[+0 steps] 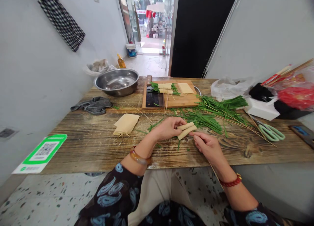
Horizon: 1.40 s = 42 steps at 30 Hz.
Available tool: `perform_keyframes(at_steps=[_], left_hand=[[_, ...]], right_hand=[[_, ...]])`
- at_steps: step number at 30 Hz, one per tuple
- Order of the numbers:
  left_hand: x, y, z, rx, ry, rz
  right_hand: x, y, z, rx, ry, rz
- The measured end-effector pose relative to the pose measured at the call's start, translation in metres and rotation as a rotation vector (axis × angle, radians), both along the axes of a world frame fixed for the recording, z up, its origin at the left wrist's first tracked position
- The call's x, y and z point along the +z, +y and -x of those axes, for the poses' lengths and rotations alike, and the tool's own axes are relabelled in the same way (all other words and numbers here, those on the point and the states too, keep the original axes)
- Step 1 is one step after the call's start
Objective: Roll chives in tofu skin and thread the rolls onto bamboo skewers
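Note:
My left hand point(170, 128) pinches a pair of pale tofu skin rolls point(186, 130) above the wooden table. My right hand point(207, 144) grips a thin wooden skewer point(214, 173) whose tip meets the rolls' right side; its long end runs down past my wrist. Just beyond the rolls lie cut green chives point(204, 119). A stack of flat tofu skin sheets point(126, 124) sits to the left. On the cutting board point(181, 103) are finished-looking chive-filled rolls point(165, 88), more square sheets point(185, 88) and a cleaver point(154, 97).
A steel basin point(117, 82) and a grey cloth point(93, 105) occupy the table's left. Loose skewers point(257, 131), green-handled scissors point(272, 132), a tissue box point(262, 108) and plastic bags point(230, 88) are on the right. A QR-code card point(43, 152) stands at the left edge.

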<state>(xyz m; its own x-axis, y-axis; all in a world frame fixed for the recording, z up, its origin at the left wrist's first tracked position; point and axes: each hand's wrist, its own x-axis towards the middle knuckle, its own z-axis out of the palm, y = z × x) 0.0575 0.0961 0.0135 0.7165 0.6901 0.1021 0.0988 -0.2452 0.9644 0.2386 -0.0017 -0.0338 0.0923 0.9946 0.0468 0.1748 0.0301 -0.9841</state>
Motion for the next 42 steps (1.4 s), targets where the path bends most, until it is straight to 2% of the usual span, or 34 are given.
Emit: perform_keyframes(at_steps=[5,11,15,20,23,26,30,34,42], left_hand=[[-0.004,0.003,0.0,0.019,0.055,-0.109],[-0.023,0.01,-0.003,0.169,0.082,-0.097],[-0.029,0.013,-0.003,0.153,0.105,-0.13],[-0.021,0.016,0.002,0.099,0.226,-0.417],[-0.016,0.017,0.004,0.09,0.275,-0.487],[-0.013,0.013,0.002,0.138,0.328,-0.499],[-0.012,0.002,-0.004,0.167,0.474,-0.659],[-0.014,-0.003,-0.005,0.142,0.533,-0.772],[-0.016,0.003,0.0,0.169,0.587,-0.782]], right_hand=[[-0.001,0.002,0.0,-0.004,-0.09,-0.02],[0.003,0.007,0.005,-0.077,-0.415,-0.242],[0.003,0.009,0.006,-0.09,-0.499,-0.285],[0.002,0.009,0.002,-0.091,-0.761,-0.267],[0.003,0.01,-0.004,-0.063,-0.902,-0.236],[0.003,0.011,-0.008,-0.032,-0.89,-0.236],[0.004,0.011,-0.009,-0.018,-0.847,-0.249],[0.005,0.013,-0.002,-0.034,-0.837,-0.238],[0.013,0.019,0.011,-0.018,-0.825,-0.232]])
